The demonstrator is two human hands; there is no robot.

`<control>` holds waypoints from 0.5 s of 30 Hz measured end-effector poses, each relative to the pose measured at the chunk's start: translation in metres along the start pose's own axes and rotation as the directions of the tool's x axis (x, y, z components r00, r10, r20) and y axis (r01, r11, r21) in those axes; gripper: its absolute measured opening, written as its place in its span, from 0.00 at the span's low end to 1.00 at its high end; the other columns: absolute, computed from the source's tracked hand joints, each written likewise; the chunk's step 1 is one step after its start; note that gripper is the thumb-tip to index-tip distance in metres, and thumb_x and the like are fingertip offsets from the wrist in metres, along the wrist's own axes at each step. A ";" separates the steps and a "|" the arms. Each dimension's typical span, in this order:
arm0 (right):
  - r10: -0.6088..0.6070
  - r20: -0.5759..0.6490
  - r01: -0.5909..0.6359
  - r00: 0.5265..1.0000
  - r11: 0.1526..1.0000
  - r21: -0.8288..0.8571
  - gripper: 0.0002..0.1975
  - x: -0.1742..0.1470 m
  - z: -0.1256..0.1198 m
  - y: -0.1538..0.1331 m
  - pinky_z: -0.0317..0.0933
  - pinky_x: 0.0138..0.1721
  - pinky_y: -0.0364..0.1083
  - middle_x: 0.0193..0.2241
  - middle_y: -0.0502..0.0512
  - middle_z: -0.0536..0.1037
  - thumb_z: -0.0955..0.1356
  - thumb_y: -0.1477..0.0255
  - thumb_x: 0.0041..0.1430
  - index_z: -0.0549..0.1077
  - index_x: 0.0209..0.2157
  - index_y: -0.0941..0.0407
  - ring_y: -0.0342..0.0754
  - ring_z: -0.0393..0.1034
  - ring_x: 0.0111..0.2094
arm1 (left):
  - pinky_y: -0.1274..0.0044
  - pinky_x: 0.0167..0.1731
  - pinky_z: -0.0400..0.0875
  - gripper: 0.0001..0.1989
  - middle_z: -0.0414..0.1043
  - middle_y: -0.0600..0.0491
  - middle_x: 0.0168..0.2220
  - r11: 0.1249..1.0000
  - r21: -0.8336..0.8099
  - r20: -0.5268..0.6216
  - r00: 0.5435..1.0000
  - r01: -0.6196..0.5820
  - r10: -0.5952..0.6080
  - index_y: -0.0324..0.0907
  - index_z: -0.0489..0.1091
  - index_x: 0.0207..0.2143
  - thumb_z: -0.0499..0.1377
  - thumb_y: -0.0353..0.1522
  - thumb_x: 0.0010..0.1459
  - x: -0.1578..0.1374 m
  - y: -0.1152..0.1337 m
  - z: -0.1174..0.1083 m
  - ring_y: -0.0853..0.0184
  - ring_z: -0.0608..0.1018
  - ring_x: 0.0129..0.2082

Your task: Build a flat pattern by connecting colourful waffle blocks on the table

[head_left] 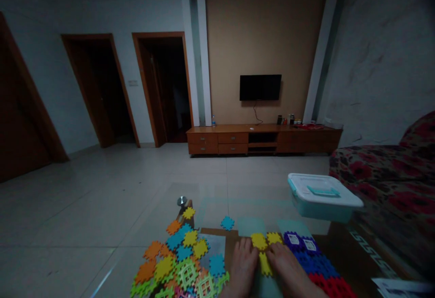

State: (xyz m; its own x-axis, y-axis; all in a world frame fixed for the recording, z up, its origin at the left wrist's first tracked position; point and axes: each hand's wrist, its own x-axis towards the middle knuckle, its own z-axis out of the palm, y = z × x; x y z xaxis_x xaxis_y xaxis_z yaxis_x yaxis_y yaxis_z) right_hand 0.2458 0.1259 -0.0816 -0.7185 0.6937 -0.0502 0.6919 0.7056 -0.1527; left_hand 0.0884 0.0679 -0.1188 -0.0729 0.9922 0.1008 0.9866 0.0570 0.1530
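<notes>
At bottom centre, the left hand [243, 257] and right hand [285, 261] touch three yellow tiles [259, 241]; whether either grips, I cannot tell. Loose tiles [164, 268] crowd the lower left, blue tiles [307, 262] sit lower right, a lidded box [324, 203] beyond them

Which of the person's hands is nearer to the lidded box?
Right. The right hand is on the near side of the lidded box, off to its left; the left hand lies farther left.
</notes>
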 end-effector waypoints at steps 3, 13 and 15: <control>-0.055 -0.016 0.057 0.998 0.985 0.165 0.22 0.014 -0.007 -0.037 0.61 0.53 0.49 0.47 0.62 0.77 0.60 0.85 0.54 0.78 0.44 0.57 0.56 0.69 0.51 | 0.70 0.50 0.64 0.15 0.70 0.51 0.47 0.989 0.028 -0.149 0.979 0.148 -0.142 0.45 0.72 0.44 0.50 0.23 0.61 0.006 -0.051 -0.031 0.61 0.70 0.50; -0.330 0.021 0.313 0.944 0.913 0.260 0.34 0.112 0.034 -0.176 0.57 0.60 0.53 0.64 0.62 0.65 0.69 0.80 0.50 0.67 0.60 0.53 0.60 0.59 0.63 | 0.66 0.53 0.62 0.24 0.59 0.43 0.64 0.809 0.081 -0.086 0.813 0.582 -0.576 0.46 0.65 0.60 0.50 0.27 0.63 0.023 -0.212 -0.066 0.53 0.64 0.61; -0.327 -0.003 0.323 0.945 0.932 0.166 0.28 0.121 0.045 -0.188 0.62 0.55 0.53 0.59 0.63 0.71 0.68 0.80 0.53 0.69 0.57 0.53 0.60 0.65 0.59 | 0.68 0.53 0.62 0.23 0.62 0.46 0.62 0.834 0.045 -0.046 0.835 0.550 -0.549 0.50 0.68 0.58 0.49 0.28 0.63 0.023 -0.223 -0.064 0.55 0.65 0.60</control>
State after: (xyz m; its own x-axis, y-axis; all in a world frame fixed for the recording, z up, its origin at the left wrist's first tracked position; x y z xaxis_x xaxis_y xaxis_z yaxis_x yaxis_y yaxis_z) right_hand 0.0257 0.0711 -0.1031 -0.9053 0.4248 0.0054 0.4006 0.8576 -0.3225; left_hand -0.1430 0.0708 -0.0881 -0.6089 0.7919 0.0453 0.7889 0.5987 0.1385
